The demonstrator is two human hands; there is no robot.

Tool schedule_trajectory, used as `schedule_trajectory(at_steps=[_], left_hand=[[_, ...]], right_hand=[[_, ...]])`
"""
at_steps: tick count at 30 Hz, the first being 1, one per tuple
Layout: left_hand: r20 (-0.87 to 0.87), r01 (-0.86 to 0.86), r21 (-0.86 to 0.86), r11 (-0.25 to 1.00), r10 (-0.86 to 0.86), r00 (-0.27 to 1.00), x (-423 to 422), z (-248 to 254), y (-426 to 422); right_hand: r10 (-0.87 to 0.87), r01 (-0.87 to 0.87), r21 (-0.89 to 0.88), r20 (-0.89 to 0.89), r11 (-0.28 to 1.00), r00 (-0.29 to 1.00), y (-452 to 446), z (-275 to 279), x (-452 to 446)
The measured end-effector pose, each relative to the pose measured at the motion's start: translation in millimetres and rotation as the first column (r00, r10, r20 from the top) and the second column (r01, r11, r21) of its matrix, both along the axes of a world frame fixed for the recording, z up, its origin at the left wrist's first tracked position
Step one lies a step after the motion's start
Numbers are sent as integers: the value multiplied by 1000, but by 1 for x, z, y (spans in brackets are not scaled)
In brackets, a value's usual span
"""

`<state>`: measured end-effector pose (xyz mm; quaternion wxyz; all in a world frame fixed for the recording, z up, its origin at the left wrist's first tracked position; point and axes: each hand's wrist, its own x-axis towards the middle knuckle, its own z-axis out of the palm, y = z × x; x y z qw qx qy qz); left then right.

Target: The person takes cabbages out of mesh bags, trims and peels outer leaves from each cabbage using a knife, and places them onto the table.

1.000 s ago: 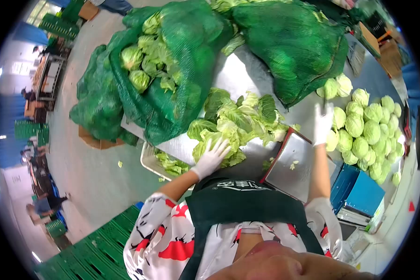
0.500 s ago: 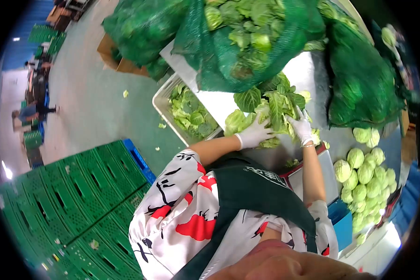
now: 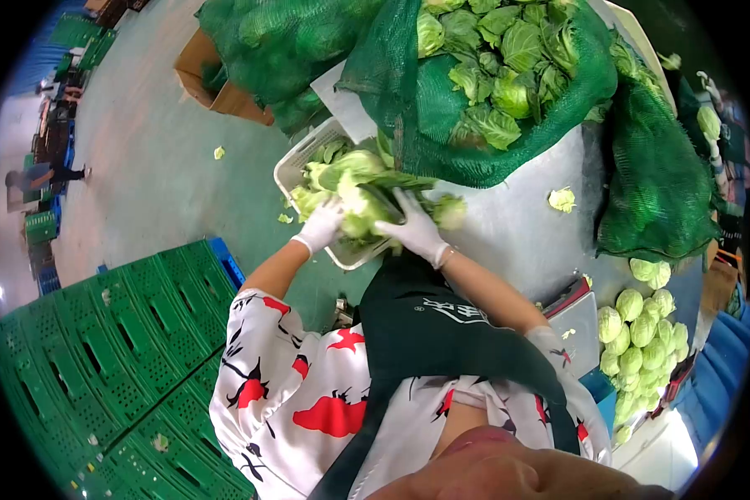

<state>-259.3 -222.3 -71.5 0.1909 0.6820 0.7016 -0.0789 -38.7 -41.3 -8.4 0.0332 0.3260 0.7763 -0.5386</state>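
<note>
A loose heap of cabbage leaves [image 3: 360,185], pale and dark green, is between my two white-gloved hands over the white crate [image 3: 285,177]. My left hand [image 3: 322,223] presses into the heap from the left, fingertips partly hidden by leaves. From the right, my right hand [image 3: 415,230] holds it, thumb and fingers spread around the leaves. The heap covers much of the crate's opening, and some blurred leaves overhang the metal table [image 3: 517,217] beside it.
A green mesh sack [image 3: 475,171] of cabbages lies open on the table. Another mesh sack [image 3: 654,192] stands at the right, above piled trimmed cabbages [image 3: 642,333]. Green crates [image 3: 117,350] are stacked at lower left. A cardboard box [image 3: 225,96] sits behind. A person [image 3: 46,177] is far left.
Both hands have moved left from the table to the white crate, carrying the cabbage leaves along. One small leaf piece stays on the table. The view has shifted slightly.
</note>
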Motion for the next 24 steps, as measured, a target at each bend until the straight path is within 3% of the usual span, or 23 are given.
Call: schedule_trajectory(at_steps=[1, 3, 4, 5, 6, 7, 9, 11, 13, 15, 16, 18, 19, 20, 21, 23, 24], left_hand=[[66, -191, 61, 980, 187, 980, -12, -11, -8], [229, -405, 195, 893, 360, 904, -36, -31, -29], [177, -486, -82, 870, 493, 852, -54, -62, -36], [84, -540, -345, 768, 598, 797, -70, -84, -38], [1, -509, -358, 783, 545, 838, -76, -74, -31], [76, -561, -249, 789, 593, 801, -78, -58, -26], [149, -647, -7, 763, 641, 753, -89, -39, -9], [382, -756, 187, 628, 662, 644, -96, -18, 24], [461, -681, 509, 527, 501, 732, -81, 49, 80], [591, -646, 618, 447, 277, 757, -57, 105, 141], [572, -583, 671, 457, 180, 800, -45, 122, 170], [547, -468, 740, 483, -28, 836, -17, 138, 223], [607, -453, 684, 571, -102, 788, 1, 165, 242], [477, -272, 735, 621, -188, 859, 8, 153, 269], [480, -165, 637, 753, -219, 850, 12, 140, 290], [205, 167, 498, 851, -303, 931, 13, 115, 318], [1, 278, 329, 903, -295, 956, 9, 119, 322]], right_hand=[[55, -60, -59, -81, 996, 995, -1, -4, -12], [17, -52, -151, -221, 987, 975, -3, -3, -25], [20, -53, -144, -221, 988, 975, 0, 4, -26], [22, -54, -136, -223, 989, 975, 4, 18, -26], [29, -57, -180, -155, 982, 987, 10, 37, -22], [-39, -16, -194, -280, 981, 959, 9, 30, -13], [21, -18, -324, 6, 946, 1000, 25, 63, 8], [-181, 134, -517, -41, 846, 983, 23, 53, 42], [-324, 322, -588, 105, 742, 940, 28, 84, 73], [-418, 428, -562, 155, 708, 895, 26, 82, 107], [-472, 448, -587, 123, 674, 873, 24, 60, 126], [-583, 490, -457, -80, 742, 809, 15, 16, 154], [-649, 583, -520, 69, 625, 757, 14, 33, 154], [-714, 621, -577, 90, 531, 695, 12, 27, 158], [-726, 625, -570, 69, 534, 684, 14, 27, 160], [-752, 642, -556, 47, 527, 658, 13, 30, 167], [-772, 668, -535, 45, 517, 634, 11, 32, 171]])
